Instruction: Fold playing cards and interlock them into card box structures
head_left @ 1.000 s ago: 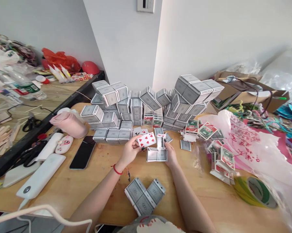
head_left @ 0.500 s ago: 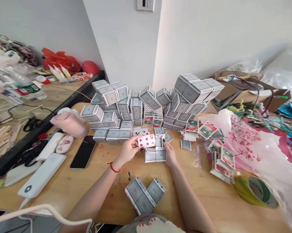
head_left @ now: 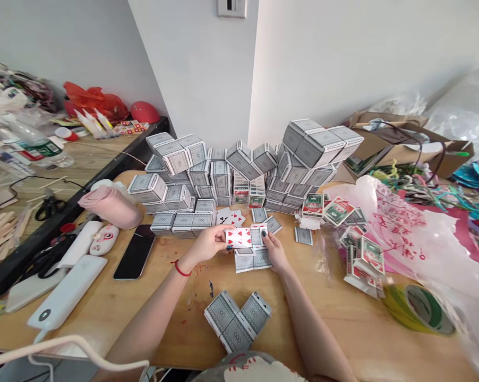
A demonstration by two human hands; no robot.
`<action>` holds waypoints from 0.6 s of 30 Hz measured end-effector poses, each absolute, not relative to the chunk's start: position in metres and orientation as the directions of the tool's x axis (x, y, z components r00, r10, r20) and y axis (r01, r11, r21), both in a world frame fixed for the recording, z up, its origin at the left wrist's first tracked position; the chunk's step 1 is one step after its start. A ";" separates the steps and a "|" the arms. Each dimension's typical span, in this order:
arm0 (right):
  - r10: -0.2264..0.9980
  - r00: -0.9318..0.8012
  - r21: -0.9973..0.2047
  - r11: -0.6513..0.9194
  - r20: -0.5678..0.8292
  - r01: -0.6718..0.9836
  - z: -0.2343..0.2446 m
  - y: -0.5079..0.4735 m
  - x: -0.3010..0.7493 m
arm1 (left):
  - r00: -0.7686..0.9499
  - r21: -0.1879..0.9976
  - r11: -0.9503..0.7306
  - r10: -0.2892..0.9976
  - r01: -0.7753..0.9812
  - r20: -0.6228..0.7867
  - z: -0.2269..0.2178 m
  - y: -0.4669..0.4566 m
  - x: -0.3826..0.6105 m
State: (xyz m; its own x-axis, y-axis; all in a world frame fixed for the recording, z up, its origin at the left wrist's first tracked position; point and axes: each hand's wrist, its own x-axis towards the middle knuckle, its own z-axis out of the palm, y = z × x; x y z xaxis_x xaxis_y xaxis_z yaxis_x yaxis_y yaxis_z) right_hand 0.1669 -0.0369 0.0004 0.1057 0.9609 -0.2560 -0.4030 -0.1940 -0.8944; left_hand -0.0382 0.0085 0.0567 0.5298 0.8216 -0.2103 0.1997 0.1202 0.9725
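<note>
My left hand (head_left: 207, 245) pinches a playing card (head_left: 238, 237) by its left end, with its red hearts face up. The card's right end meets a grey-backed card piece (head_left: 257, 237) that my right hand (head_left: 275, 251) grips between thumb and fingers. Whether the two are tucked together or only touch, I cannot tell. Just below them are joined grey-backed cards (head_left: 254, 260), partly covered by the hearts card. Closer to my body lies a block folded from cards (head_left: 237, 321), shaped like a V. Loose face-up cards (head_left: 229, 217) lie beyond my left hand.
Stacked card blocks (head_left: 179, 197) stand along the back, with a tall stack (head_left: 321, 143) at right. A phone (head_left: 135, 252), a power bank (head_left: 66, 292) and a pink roll (head_left: 112, 205) lie left. Card boxes (head_left: 370, 257), yellow tape (head_left: 399, 309) and a plastic bag (head_left: 410, 233) are right.
The hearts card in my left hand has lowered slightly and levelled, its right end now against the piece in my right hand. The whole view has shifted a little.
</note>
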 end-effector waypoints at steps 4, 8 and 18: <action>0.971 0.084 -0.906 -0.176 -0.224 -0.384 0.000 -0.037 0.166 | 0.496 0.982 0.080 0.854 0.173 -0.157 0.056 0.009 -0.034; 0.986 0.081 -0.936 -0.113 -0.148 -0.334 0.000 -0.038 0.164 | 0.376 0.985 0.108 0.914 0.132 -0.151 0.049 0.007 -0.024; 0.993 0.101 -0.973 -0.043 -0.067 -0.229 -0.004 -0.037 0.166 | 0.313 0.970 0.220 0.918 0.105 -0.242 0.036 0.006 -0.006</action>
